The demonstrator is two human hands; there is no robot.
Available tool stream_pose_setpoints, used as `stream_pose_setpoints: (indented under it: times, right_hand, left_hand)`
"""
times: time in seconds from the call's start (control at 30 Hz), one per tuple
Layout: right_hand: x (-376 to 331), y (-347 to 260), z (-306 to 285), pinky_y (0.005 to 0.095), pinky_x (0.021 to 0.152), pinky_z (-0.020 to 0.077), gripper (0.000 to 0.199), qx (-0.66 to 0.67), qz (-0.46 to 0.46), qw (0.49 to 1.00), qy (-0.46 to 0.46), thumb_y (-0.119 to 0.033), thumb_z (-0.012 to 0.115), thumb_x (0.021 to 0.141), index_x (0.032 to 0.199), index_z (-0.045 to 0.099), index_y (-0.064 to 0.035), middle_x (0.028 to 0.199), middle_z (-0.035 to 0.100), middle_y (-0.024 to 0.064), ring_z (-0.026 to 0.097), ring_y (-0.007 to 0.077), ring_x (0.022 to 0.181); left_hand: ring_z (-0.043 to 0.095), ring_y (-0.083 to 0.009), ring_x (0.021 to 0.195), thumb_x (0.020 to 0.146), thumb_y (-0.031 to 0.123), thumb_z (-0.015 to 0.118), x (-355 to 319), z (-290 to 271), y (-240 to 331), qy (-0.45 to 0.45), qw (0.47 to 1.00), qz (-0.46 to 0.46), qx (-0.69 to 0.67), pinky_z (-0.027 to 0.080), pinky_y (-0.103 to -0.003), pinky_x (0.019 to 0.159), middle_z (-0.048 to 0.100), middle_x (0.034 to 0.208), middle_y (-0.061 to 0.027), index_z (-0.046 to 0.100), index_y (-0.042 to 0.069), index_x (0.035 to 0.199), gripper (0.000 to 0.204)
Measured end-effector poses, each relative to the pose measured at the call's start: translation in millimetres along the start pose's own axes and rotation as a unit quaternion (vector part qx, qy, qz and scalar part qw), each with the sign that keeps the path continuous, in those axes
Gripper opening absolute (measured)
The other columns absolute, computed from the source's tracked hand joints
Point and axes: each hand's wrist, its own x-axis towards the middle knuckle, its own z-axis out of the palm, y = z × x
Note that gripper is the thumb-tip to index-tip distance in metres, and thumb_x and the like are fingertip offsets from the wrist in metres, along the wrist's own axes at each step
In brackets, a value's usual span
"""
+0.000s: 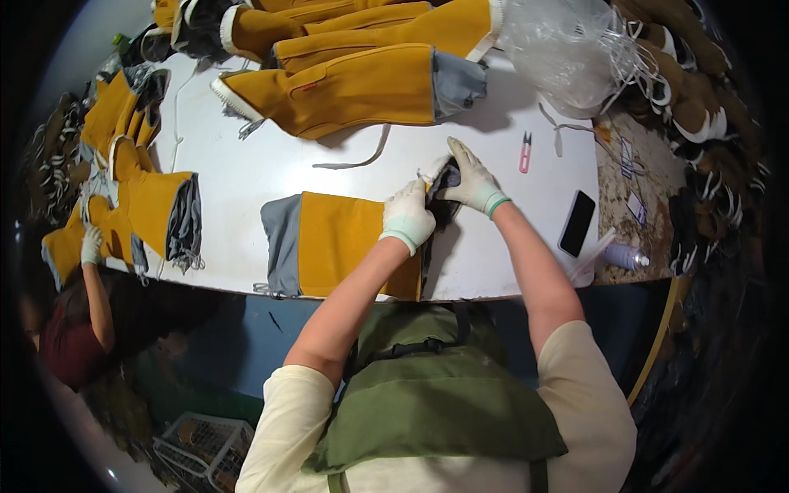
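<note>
A mustard-yellow boot upper (337, 238) with a grey lining lies on its side on the white table (485, 263), its foot end turned toward my hands. My left hand (409, 218), in a whitish knit glove, is closed on the yellow material near that end. The gloved right hand (472, 177) grips the foot end, thumb and fingers wide around its dark lining (445, 195) and pale edge. Part of the foot end is hidden by my hands.
More yellow boot uppers (353, 90) lie across the back. A clear plastic bag (559, 57), pink thread snips (525, 154), a phone (578, 223) and a spray can (626, 256) are to the right. At left, a co-worker's gloved hand (91, 245) touches other uppers (156, 205).
</note>
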Motion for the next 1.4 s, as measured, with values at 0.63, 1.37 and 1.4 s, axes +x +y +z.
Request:
stream_pose_setpoints:
  times: [0.63, 1.37, 1.4]
  right_hand:
    - [-21.0, 5.1, 8.2, 0.039, 0.104, 0.0423, 0.081, 0.041, -0.036, 0.999, -0.003, -0.02, 0.077, 0.066, 0.14, 0.044, -0.0081, 0.13, 0.056, 0.0202, 0.053, 0.0349, 0.122]
    - [-42.4, 11.4, 58.4, 0.0461, 0.093, 0.0485, 0.061, -0.048, 0.162, 0.98, 0.109, -0.02, 0.065, 0.083, 0.14, 0.044, -0.0206, 0.124, 0.055, 0.0176, 0.06, 0.0403, 0.105]
    - [-42.6, 8.1, 61.3, 0.0464, 0.092, 0.0484, 0.058, -0.063, 0.168, 0.977, 0.119, -0.02, 0.063, 0.085, 0.14, 0.044, -0.0221, 0.123, 0.056, 0.0176, 0.06, 0.0408, 0.105]
  left_hand:
    - [0.052, -0.0417, 0.115, 0.079, 0.004, 0.054, -36.1, 46.7, -12.5, 0.236, 0.94, 0.07, -0.238, 0.039, -0.046, 0.103, 0.058, 0.123, -0.0237, 0.051, 0.001, 0.13, 0.051]
    - [0.04, -0.0433, 0.13, 0.086, 0.025, 0.057, -41.2, 65.9, -20.6, 0.147, 0.972, 0.15, -0.106, 0.029, -0.049, 0.112, 0.044, 0.14, -0.0273, 0.043, -0.003, 0.138, 0.06]
    - [0.038, -0.0434, 0.132, 0.087, 0.031, 0.057, -46.6, 61.0, -22.6, 0.116, 0.977, 0.174, -0.036, 0.027, -0.05, 0.113, 0.041, 0.142, -0.0279, 0.042, -0.004, 0.139, 0.064]
